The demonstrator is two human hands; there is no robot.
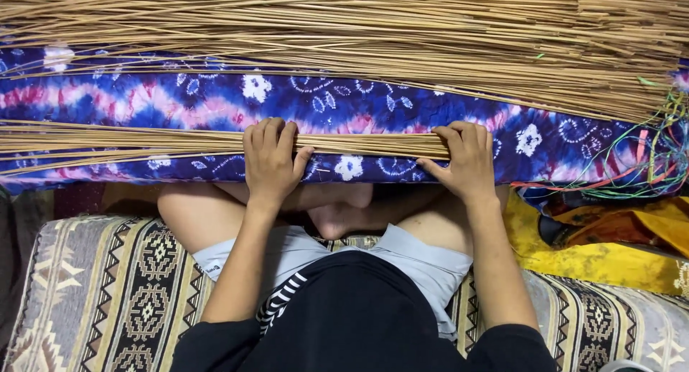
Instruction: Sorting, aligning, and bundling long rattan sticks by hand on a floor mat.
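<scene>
Our left hand (269, 160) and right hand (466, 160) clasp the thin reed bundle (366, 145) from above; it looks light, springy, likely brittle, best gripped mid-length.

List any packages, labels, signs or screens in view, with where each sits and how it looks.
Small label: on the hem of the light grey shorts, over the person's left thigh; a tiny dark mark, too small to make out.
No packages, signs or screens show.
</scene>
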